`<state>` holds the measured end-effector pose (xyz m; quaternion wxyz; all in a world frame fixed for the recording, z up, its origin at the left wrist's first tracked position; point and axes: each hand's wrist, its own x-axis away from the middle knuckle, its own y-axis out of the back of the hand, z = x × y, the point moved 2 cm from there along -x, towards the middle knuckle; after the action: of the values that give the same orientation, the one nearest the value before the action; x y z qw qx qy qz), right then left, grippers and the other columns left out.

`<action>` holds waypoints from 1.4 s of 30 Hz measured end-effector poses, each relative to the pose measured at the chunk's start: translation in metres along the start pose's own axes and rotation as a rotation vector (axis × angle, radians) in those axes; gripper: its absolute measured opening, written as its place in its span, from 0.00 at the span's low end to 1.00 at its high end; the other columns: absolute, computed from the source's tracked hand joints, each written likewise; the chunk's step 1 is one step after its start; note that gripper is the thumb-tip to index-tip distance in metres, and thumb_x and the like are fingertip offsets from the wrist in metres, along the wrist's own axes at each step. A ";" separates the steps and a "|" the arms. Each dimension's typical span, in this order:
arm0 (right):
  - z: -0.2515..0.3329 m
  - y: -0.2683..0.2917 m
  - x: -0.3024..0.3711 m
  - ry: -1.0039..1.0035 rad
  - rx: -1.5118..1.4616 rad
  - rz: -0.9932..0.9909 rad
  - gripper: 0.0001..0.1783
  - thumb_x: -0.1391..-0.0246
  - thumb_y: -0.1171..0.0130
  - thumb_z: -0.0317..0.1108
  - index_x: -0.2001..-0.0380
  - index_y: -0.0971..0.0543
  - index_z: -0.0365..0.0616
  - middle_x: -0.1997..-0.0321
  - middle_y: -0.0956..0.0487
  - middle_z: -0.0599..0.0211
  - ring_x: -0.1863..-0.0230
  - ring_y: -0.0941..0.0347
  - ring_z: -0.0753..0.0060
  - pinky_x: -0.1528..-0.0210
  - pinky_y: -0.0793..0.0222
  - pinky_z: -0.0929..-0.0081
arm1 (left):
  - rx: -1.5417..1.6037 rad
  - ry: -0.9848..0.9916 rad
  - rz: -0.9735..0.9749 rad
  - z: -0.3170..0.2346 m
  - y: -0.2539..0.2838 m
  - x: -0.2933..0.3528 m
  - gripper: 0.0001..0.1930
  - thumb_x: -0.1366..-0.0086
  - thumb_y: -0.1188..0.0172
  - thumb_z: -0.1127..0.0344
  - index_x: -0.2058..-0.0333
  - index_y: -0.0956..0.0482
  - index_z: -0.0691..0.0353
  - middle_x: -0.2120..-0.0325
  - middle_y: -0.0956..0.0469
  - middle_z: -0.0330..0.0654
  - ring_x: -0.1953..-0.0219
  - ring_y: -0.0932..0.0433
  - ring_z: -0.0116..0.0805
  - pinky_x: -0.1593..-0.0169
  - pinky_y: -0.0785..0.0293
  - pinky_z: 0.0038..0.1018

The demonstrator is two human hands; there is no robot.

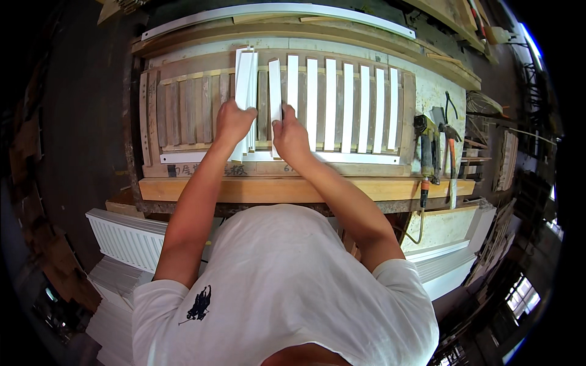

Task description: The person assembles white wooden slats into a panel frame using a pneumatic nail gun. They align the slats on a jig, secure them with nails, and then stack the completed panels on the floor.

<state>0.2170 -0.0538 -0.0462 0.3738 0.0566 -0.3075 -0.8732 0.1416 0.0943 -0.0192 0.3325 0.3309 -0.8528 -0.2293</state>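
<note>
My left hand [235, 124] is closed round a small stack of white slats [246, 79] that stands lengthwise over the wooden jig [146, 122]. Just to its right, my right hand [290, 135] grips a single white slat [274, 91], slightly tilted, near its lower half. Further right, several white slats [330, 104] lie side by side in the jig's slots, evenly spaced. Bare wooden spacers [183, 113] show in the jig's left part. Along the near side runs a long white rail [360, 159], partly hidden under my hands and the stack.
A second white rail [281, 8] lies along the bench's far side. At the right are an air nail gun [425, 152] with a hose, a hammer [452, 152] and pliers [451, 107]. A wooden beam [256, 190] edges the bench near me. Finished slatted white panels [125, 238] are stacked at lower left.
</note>
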 end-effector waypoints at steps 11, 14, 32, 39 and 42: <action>0.010 0.001 -0.022 0.139 0.463 0.293 0.31 0.40 0.52 0.39 0.37 0.41 0.35 0.70 0.20 0.52 0.71 0.22 0.49 0.69 0.25 0.58 | -0.370 0.002 -0.042 -0.010 -0.015 -0.002 0.24 0.47 0.37 0.64 0.54 0.33 0.72 0.56 0.25 0.60 0.57 0.22 0.60 0.55 0.24 0.46; 0.017 0.004 -0.020 0.072 0.473 0.358 0.31 0.41 0.51 0.39 0.38 0.40 0.34 0.66 0.20 0.50 0.67 0.22 0.49 0.66 0.25 0.57 | -0.369 0.001 -0.040 -0.012 -0.013 -0.006 0.25 0.47 0.37 0.63 0.54 0.33 0.72 0.56 0.26 0.60 0.57 0.22 0.60 0.55 0.24 0.46; 0.043 -0.025 -0.015 0.441 0.109 0.115 0.22 0.53 0.43 0.27 0.51 0.28 0.39 0.54 0.28 0.53 0.52 0.34 0.48 0.48 0.36 0.57 | -0.355 0.006 -0.116 0.024 0.010 -0.003 0.29 0.45 0.36 0.60 0.49 0.34 0.70 0.50 0.31 0.60 0.52 0.26 0.61 0.52 0.27 0.47; 0.049 -0.042 -0.004 0.597 0.344 0.258 0.29 0.48 0.43 0.37 0.45 0.32 0.34 0.35 0.39 0.49 0.32 0.48 0.47 0.34 0.52 0.47 | -0.191 -0.017 -0.165 0.060 0.021 0.000 0.29 0.46 0.35 0.62 0.48 0.33 0.67 0.53 0.28 0.58 0.50 0.26 0.58 0.50 0.28 0.44; 0.046 -0.049 -0.001 0.621 0.443 0.353 0.33 0.44 0.46 0.41 0.40 0.36 0.31 0.31 0.44 0.47 0.28 0.53 0.47 0.31 0.58 0.45 | -0.166 -0.019 -0.161 0.065 0.030 0.005 0.28 0.45 0.38 0.63 0.47 0.33 0.68 0.54 0.27 0.59 0.51 0.26 0.58 0.50 0.28 0.44</action>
<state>0.1726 -0.0046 -0.0375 0.5716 0.3427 -0.3655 -0.6498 0.0802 0.1222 -0.0427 0.3313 0.3674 -0.8048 -0.3280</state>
